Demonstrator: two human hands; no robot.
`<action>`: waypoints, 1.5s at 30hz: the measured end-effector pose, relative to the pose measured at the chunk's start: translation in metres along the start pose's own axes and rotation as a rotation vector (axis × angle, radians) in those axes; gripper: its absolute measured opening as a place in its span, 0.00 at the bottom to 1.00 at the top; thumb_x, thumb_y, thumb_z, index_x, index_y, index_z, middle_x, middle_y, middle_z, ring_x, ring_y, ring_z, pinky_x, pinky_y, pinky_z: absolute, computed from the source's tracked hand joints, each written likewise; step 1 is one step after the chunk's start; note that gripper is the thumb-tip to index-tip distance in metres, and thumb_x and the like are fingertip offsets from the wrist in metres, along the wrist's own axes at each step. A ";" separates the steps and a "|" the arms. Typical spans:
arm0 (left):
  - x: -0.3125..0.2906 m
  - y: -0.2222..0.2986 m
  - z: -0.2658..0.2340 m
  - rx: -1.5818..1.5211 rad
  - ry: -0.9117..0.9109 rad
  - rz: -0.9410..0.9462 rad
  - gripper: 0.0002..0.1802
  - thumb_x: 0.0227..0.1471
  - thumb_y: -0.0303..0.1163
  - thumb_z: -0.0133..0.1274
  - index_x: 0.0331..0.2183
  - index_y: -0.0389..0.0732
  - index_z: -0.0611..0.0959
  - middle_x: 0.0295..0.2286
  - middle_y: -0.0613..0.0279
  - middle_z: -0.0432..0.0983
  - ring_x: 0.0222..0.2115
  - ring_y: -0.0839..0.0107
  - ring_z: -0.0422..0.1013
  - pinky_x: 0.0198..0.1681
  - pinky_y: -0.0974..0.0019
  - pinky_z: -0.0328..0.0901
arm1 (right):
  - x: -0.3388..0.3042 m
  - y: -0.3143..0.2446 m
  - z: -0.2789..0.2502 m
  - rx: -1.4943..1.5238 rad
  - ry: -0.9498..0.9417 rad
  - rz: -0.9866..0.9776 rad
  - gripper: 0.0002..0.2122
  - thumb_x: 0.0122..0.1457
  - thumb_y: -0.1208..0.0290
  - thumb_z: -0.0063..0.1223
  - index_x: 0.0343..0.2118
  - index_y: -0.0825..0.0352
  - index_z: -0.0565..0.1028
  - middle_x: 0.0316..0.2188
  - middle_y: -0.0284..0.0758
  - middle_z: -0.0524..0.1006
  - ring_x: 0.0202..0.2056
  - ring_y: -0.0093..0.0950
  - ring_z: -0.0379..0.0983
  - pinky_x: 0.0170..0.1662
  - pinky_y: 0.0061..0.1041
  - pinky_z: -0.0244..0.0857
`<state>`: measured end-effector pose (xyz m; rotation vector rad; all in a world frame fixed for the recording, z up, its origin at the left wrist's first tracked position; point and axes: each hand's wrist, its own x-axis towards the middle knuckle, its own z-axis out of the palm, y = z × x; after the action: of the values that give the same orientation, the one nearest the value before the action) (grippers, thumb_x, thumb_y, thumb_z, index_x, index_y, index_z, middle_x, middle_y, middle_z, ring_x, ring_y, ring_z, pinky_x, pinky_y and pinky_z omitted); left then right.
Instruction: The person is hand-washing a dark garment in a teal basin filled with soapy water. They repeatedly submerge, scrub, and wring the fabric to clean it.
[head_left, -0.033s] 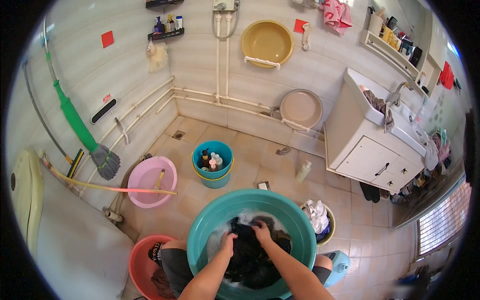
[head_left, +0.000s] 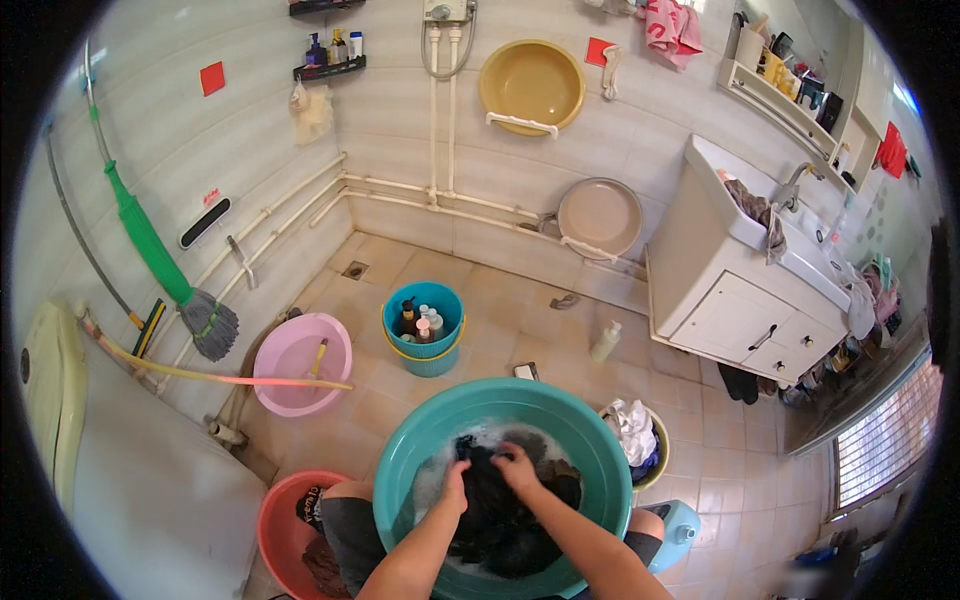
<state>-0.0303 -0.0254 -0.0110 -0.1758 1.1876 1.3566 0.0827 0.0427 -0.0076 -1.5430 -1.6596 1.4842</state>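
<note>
A large teal tub (head_left: 395,460) stands between my knees, with foamy water (head_left: 430,482) and dark wet clothes inside. My left hand (head_left: 455,487) is closed on a bunched black garment (head_left: 500,525) at its left edge. Close by on the right, my right hand (head_left: 516,470) grips the same garment from above, fingers curled into the cloth. Part of the garment lies under the water. A greyish-brown piece of clothing (head_left: 562,472) shows beside it, near the tub's right wall.
Around the tub are a red basin (head_left: 275,530) with clothes, a pink basin (head_left: 270,345) with a hose, a blue bucket (head_left: 432,362) of bottles, a phone (head_left: 526,371), a pump bottle (head_left: 606,342), a laundry basket (head_left: 658,470) and a light-blue jug (head_left: 678,535).
My right hand has shifted slightly left, toward my left hand, and its fingers are more curled. The black cloth between the hands is bunched a little differently.
</note>
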 end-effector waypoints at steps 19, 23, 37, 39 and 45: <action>-0.026 0.013 0.040 0.413 0.274 0.183 0.29 0.45 0.47 0.51 0.42 0.33 0.68 0.39 0.53 0.67 0.40 0.61 0.64 0.40 0.61 0.59 | 0.004 -0.007 -0.006 -0.214 0.241 0.068 0.22 0.51 0.56 0.49 0.41 0.70 0.69 0.36 0.49 0.71 0.39 0.44 0.67 0.41 0.37 0.61; -0.016 0.018 0.012 0.470 0.525 0.009 0.28 0.49 0.29 0.47 0.52 0.40 0.59 0.50 0.51 0.57 0.44 0.57 0.61 0.44 0.58 0.59 | 0.007 0.013 -0.013 -0.716 -0.239 -0.136 0.27 0.48 0.58 0.53 0.47 0.71 0.62 0.42 0.49 0.67 0.43 0.44 0.64 0.44 0.37 0.60; -0.004 -0.005 -0.007 -0.160 -0.199 -0.192 0.28 0.46 0.52 0.48 0.40 0.38 0.71 0.39 0.56 0.66 0.39 0.60 0.63 0.41 0.57 0.60 | -0.101 -0.073 0.022 -0.403 -0.052 -0.438 0.11 0.50 0.62 0.49 0.25 0.67 0.71 0.25 0.45 0.72 0.27 0.42 0.70 0.29 0.35 0.65; 0.002 -0.009 -0.004 -0.084 -0.199 -0.177 0.30 0.46 0.52 0.47 0.43 0.37 0.69 0.43 0.55 0.63 0.42 0.60 0.61 0.42 0.56 0.58 | -0.081 -0.060 0.023 -0.415 0.063 -0.544 0.14 0.52 0.62 0.46 0.17 0.67 0.71 0.19 0.44 0.72 0.21 0.44 0.69 0.24 0.38 0.64; -0.024 0.003 0.038 0.345 0.379 -0.074 0.31 0.48 0.44 0.47 0.48 0.34 0.63 0.46 0.50 0.61 0.45 0.57 0.60 0.46 0.59 0.57 | -0.009 -0.031 0.006 -0.393 0.164 -0.106 0.19 0.54 0.57 0.43 0.26 0.71 0.73 0.23 0.49 0.73 0.27 0.46 0.70 0.32 0.41 0.63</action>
<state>-0.0062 -0.0131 0.0250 -0.2333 1.6971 1.0597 0.0669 0.0379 0.0210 -1.6890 -1.9807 0.9883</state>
